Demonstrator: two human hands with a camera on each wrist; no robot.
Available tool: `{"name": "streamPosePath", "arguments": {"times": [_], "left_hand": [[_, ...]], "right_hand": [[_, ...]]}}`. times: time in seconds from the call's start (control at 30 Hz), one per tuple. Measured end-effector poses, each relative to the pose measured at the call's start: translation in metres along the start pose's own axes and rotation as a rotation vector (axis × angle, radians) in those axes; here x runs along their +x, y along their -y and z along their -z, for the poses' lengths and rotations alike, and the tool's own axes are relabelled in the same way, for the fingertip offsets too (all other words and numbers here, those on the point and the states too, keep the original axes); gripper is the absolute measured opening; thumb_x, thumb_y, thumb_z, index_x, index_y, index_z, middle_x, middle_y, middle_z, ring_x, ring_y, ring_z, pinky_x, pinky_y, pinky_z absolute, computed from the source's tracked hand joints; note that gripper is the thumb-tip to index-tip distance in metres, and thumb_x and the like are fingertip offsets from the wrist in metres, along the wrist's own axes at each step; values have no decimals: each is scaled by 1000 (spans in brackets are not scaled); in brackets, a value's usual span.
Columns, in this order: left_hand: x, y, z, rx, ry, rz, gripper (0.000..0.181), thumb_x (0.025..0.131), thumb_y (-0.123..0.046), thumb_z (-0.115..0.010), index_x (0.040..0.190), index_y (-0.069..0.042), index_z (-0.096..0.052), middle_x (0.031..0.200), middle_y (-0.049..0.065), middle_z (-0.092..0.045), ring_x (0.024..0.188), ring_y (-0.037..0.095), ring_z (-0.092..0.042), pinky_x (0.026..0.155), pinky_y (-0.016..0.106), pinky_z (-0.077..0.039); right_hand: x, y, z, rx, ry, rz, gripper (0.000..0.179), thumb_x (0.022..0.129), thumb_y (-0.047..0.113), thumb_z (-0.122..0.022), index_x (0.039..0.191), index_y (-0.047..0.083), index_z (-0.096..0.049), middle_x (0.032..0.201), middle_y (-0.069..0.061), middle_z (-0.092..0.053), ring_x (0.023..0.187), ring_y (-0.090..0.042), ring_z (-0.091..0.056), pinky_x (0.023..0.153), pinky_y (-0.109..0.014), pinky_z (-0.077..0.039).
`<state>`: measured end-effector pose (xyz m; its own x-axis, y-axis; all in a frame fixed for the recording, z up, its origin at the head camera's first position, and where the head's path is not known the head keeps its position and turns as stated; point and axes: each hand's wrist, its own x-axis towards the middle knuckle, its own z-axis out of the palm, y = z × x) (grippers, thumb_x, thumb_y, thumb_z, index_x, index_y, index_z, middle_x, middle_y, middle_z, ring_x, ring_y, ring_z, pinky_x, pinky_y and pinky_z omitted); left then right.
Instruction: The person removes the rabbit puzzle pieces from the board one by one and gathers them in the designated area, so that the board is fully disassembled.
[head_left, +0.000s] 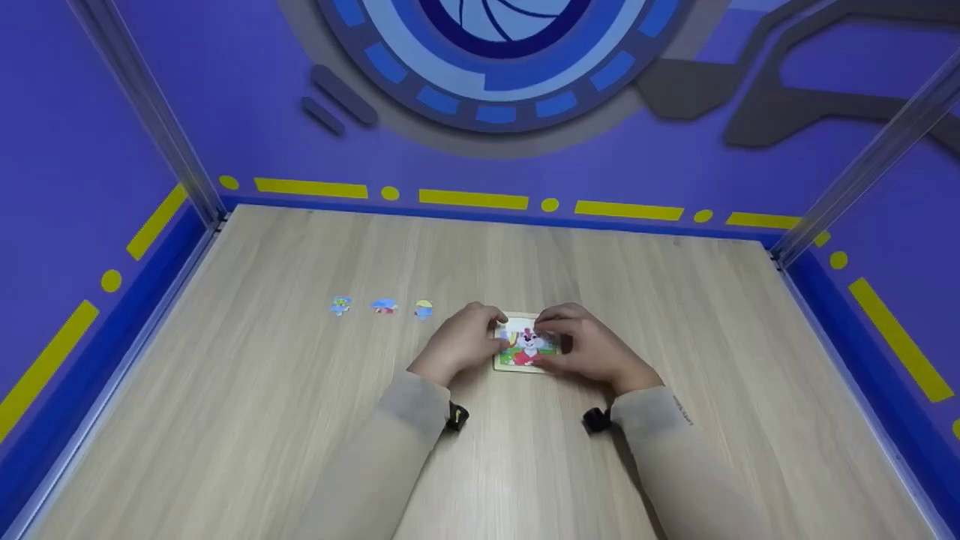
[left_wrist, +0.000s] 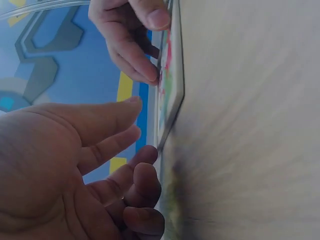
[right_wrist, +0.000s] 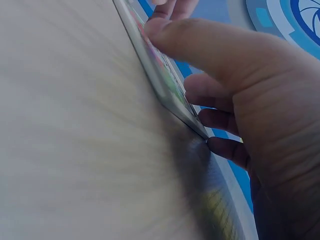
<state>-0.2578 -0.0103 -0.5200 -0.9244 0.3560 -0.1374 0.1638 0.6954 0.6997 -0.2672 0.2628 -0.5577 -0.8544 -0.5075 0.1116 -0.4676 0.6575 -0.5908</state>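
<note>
A small framed jigsaw puzzle [head_left: 527,351] lies flat on the table between both hands, showing a cartoon animal in red; a whitish patch shows along its top. My left hand [head_left: 461,341] is at its left side, fingers loosely bent, thumb near the picture. In the left wrist view, this hand [left_wrist: 75,160] has nothing between thumb and fingers. From the right, my right hand [head_left: 596,351] reaches over the puzzle, thumb and fingertips on or just above the picture. Its thumb [right_wrist: 200,45] extends over the puzzle face in the right wrist view; exact contact is hard to tell.
Three loose puzzle pieces lie in a row left of the hands: one at the far left [head_left: 340,305], a blue and red one [head_left: 385,306], and a yellow and blue one [head_left: 424,309]. Blue-purple panels [head_left: 465,169] wall the wooden table [head_left: 300,420] at back and sides.
</note>
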Motion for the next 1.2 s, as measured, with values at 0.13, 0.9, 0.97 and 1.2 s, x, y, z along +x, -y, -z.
{"name": "streamPosePath", "arguments": {"times": [0.13, 0.9, 0.97, 1.2], "left_hand": [[0, 2, -3, 31, 0, -21, 40, 107, -26, -80, 142, -9, -76, 140, 12, -68, 127, 29, -69, 118, 50, -55], [1, 3, -7, 74, 18, -37, 38, 105, -22, -84, 138, -6, -75, 143, 12, -64, 131, 30, -68, 121, 47, -54], [1, 3, -7, 76, 16, -35, 36, 104, -21, -85, 136, -8, -75, 139, 11, -65, 125, 28, -68, 117, 46, -55], [1, 1, -7, 58, 15, -57, 32, 102, -16, -85, 130, -10, -70, 126, 7, -65, 109, 22, -60, 108, 46, -55]], "right_hand": [[-1, -2, -1, 4, -10, 9, 54, 93, 51, -94, 132, 17, -84, 145, 1, -72, 144, -25, -62, 125, -52, -52], [0, 0, 0, 41, 32, -4, 34, 95, 41, -94, 126, 27, -88, 151, -1, -66, 152, -29, -51, 117, -50, -52], [0, 0, 0, 48, 35, 1, 34, 95, 40, -94, 125, 26, -88, 151, -2, -66, 152, -30, -51, 119, -52, -52], [0, 0, 0, 40, 32, -8, 33, 95, 36, -94, 125, 23, -89, 151, -4, -66, 152, -29, -51, 122, -54, -50]]}}
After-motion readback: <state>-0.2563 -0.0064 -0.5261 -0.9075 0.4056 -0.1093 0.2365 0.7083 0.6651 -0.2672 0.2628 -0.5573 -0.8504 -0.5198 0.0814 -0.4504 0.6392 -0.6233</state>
